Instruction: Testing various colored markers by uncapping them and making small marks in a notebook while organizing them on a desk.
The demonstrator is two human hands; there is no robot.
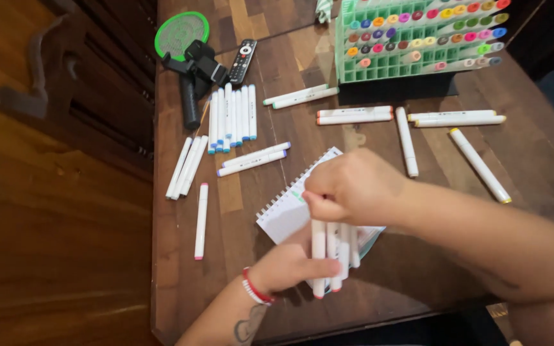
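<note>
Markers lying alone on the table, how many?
3: pink-tipped marker left of the notebook, a white one beyond the right hand, a yellow-tipped one at far right. Hands may hide others.

Both hands are gripping a bundle of white markers (332,256) over a spiral notepad (288,208), the right hand (354,187) pinching their tops while the left hand (290,263) is cradling them from below.

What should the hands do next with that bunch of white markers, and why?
Probably square up the bunch of markers. The left hand holds them from below and the right hand pinches their tops over the spiral notebook, yet their red-capped ends hang at uneven heights, so tapping them level seems sensible.
</note>
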